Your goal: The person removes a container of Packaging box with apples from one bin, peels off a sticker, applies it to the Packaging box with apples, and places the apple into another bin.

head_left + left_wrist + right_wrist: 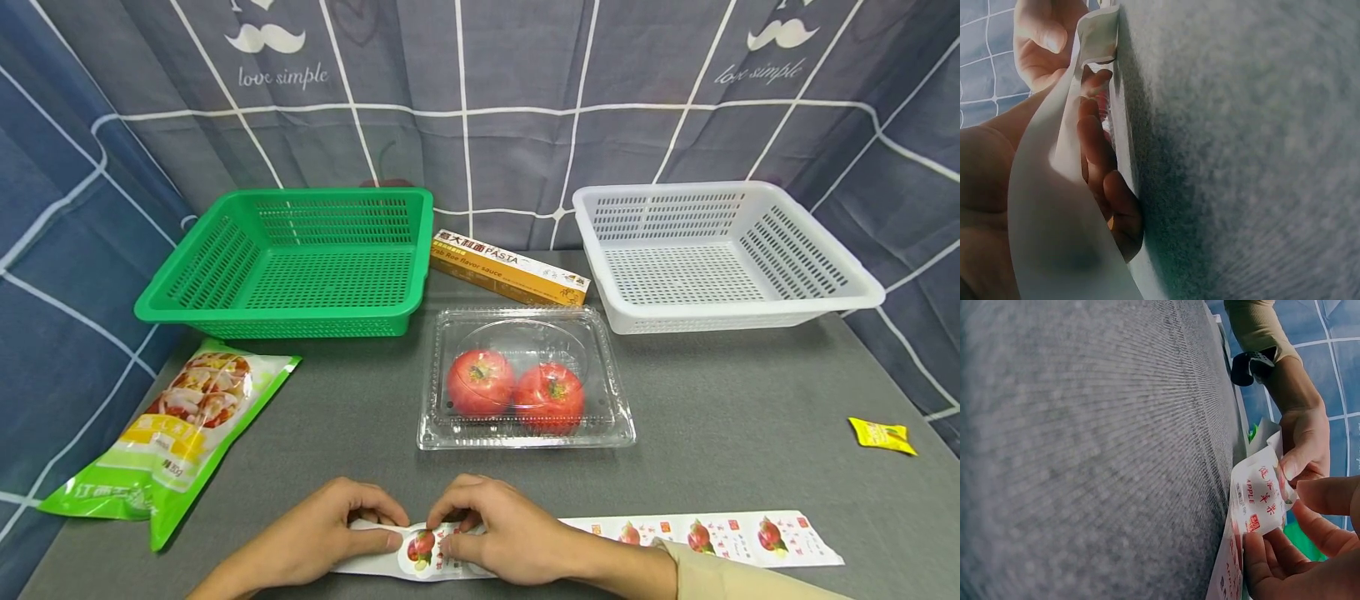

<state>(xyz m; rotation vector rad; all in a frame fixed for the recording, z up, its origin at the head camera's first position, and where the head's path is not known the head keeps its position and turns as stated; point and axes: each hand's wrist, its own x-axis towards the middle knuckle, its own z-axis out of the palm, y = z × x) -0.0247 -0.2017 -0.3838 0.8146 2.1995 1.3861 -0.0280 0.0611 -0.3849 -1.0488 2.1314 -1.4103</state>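
A white strip of apple stickers (731, 537) lies along the front of the table. My left hand (330, 533) grips its left part between thumb and fingers. Close beside it, my right hand (510, 533) pinches the strip at a sticker (420, 550) with a printed red apple. In the right wrist view the sticker (1260, 494) curves up off the table, with red lettering facing out. The left wrist view shows the plain white backing (1054, 250) bending past the fingers. Behind the hands sits a clear lidded box (600, 417) with two red apples (480, 383).
Farther back are a green basket (281, 321) at left and a white basket (735, 317) at right, with a pasta box (510, 271) between them. A green food bag (180, 425) lies at left. One small yellow packet (882, 436) is at right.
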